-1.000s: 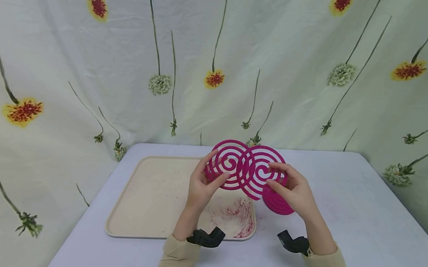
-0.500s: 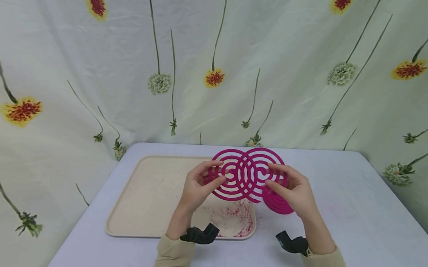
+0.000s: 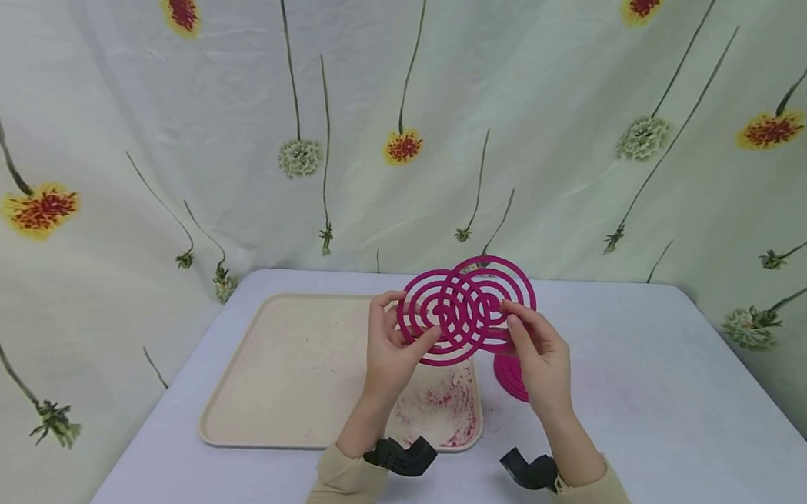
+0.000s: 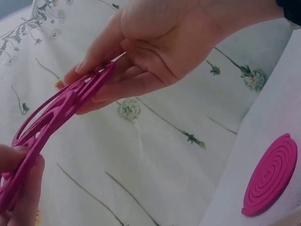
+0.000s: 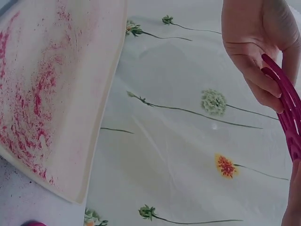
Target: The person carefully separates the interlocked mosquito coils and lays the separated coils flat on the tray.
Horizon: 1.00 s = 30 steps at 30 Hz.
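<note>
Two magenta mosquito coils overlap above the tray's right end in the head view. My left hand (image 3: 390, 355) pinches the left coil (image 3: 439, 311) between thumb and fingers. The right coil (image 3: 491, 302) is pinched by my right hand (image 3: 544, 357). The coils cross in the middle, and whether they are interlocked cannot be told. In the left wrist view the held coils (image 4: 56, 110) appear nearly edge-on. Another tightly wound magenta coil (image 3: 510, 379) lies flat on the table beside the tray, partly covered by my right hand.
A beige tray (image 3: 278, 375) lies on the white-covered table (image 3: 658, 406), with magenta crumbs (image 3: 459, 417) in its right corner. Behind the table hangs a flower-printed cloth (image 3: 560, 184). Each wrist wears a black camera mount (image 3: 401, 456).
The right coil has risen and tipped, and my right hand has shifted left with it. My left hand has moved a little to the right. The coils now overlap more.
</note>
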Motion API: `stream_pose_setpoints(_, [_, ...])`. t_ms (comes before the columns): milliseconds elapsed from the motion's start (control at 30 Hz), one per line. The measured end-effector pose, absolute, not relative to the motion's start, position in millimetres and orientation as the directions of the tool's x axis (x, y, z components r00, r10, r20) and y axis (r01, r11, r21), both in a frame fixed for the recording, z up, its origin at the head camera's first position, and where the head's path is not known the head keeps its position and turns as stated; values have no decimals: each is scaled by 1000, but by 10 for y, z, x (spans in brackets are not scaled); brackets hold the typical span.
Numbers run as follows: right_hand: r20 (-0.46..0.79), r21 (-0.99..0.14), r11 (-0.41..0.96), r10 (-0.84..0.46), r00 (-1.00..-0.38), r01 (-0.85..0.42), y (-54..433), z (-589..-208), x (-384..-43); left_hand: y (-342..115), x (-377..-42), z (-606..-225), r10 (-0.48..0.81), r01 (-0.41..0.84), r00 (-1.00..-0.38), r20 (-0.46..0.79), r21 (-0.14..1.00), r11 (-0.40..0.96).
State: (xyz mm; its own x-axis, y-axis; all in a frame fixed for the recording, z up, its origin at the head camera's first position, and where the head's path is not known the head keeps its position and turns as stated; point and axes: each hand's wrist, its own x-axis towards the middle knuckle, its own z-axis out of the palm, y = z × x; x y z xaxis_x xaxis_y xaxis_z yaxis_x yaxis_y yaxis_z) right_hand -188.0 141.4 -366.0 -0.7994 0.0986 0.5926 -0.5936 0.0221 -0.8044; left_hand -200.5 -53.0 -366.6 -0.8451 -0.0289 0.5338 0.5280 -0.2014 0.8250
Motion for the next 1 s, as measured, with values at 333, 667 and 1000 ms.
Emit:
stream_pose_setpoints(333, [507,-818,201,-191,-841,-539,1683,-3563,-1899,-586,-2008,-3644,139,414,-885,444,888,-201])
stream_pose_setpoints(667, [510,-846,136,-78,-857,-516,1571,-3590,-1886,-665,-2010,-3646,103,449,-877,469,877,-171])
stream_pose_setpoints(1000, [595,-778,90,-213,-775,-622,1586,-3570,-1873,-656,-2007,-3615,-113,506,-863,493,838,-205])
